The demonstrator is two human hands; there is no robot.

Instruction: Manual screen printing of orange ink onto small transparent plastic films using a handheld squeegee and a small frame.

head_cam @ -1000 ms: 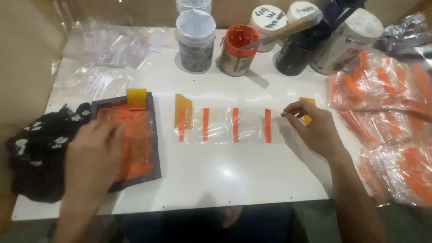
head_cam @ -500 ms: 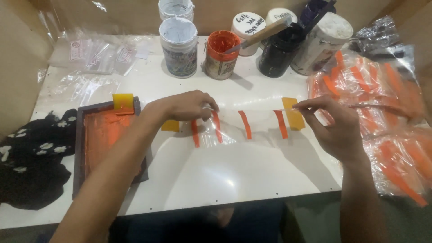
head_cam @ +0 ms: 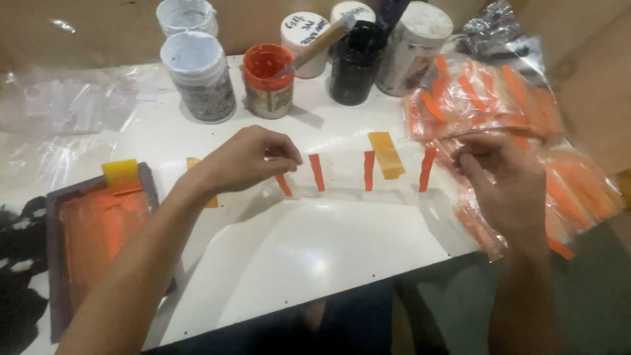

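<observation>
Both hands, left hand (head_cam: 246,158) and right hand (head_cam: 503,177), have lifted the printed clear strip (head_cam: 355,174) rightward, fingers pinched on its ends, toward the finished pile (head_cam: 499,105).

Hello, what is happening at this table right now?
A person holds a clear plastic strip with orange stripes just above the white table. The left hand pinches its left end, the right hand its right end. An orange-stained printing frame lies at the left, paint jars stand at the back, and a pile of printed bags lies at the right.
</observation>
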